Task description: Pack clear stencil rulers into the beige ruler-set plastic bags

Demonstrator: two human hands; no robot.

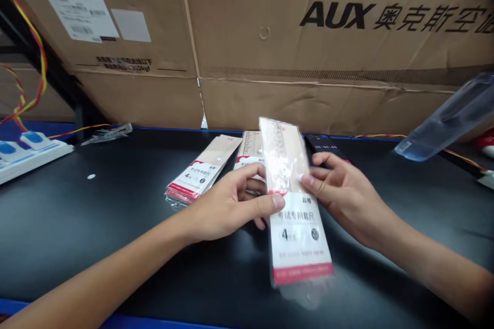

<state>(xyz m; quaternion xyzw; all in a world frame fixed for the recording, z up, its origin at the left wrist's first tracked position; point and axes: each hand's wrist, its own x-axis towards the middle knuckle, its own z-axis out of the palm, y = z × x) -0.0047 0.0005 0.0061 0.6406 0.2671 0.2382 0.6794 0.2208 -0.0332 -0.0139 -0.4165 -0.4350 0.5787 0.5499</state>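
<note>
In head view, left hand (227,205) and right hand (343,198) above black surface (77,226), fingers (312,181) of both narrow and holding long edges of one clear ruler packet (297,236) tilted in the air, with two more packets (203,167) lying just behind, near a black timer (324,144).

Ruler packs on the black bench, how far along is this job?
Already down: a ruler pack and another on the black bench. In hand: a third sleeved ruler pack, held by the left hand and right hand. Left: unclear, no further packs show in view.
</note>
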